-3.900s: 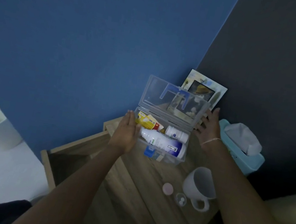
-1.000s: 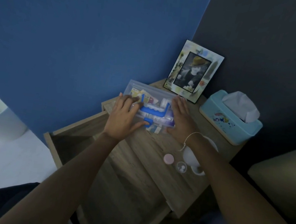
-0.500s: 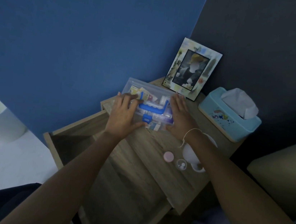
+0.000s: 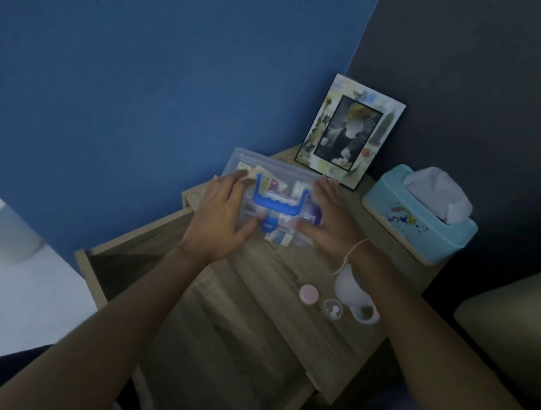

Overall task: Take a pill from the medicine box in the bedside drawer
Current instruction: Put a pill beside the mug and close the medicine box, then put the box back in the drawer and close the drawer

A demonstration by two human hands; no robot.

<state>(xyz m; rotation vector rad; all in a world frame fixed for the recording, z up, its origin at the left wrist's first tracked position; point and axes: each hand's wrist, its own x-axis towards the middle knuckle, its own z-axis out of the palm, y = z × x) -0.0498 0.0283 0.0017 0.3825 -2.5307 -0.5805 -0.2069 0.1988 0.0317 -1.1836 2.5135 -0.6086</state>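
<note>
The clear plastic medicine box [image 4: 276, 174] with a blue handle and blue front latch lies shut on the wooden bedside table [image 4: 287, 276], near the blue wall. My left hand [image 4: 219, 218] grips its left end, thumb by the latch. My right hand [image 4: 329, 219] holds its right end, fingers flat along the side. Bottles and packets show through the lid. A small clear cap [image 4: 333, 308] holding white pills sits on the table nearer to me, beside a pink lid [image 4: 308, 293]. The drawer [image 4: 208, 351] below stands pulled out.
A white mug [image 4: 351, 289] sits just under my right wrist. A picture frame [image 4: 349, 132] leans in the corner, and a light-blue tissue box [image 4: 418, 221] stands at the table's right. A bed edge lies to the left, a cushion to the right.
The box lid, open several seconds ago, is down. Over the last second both hands have stayed on the box ends, and my left thumb has shifted toward the latch.
</note>
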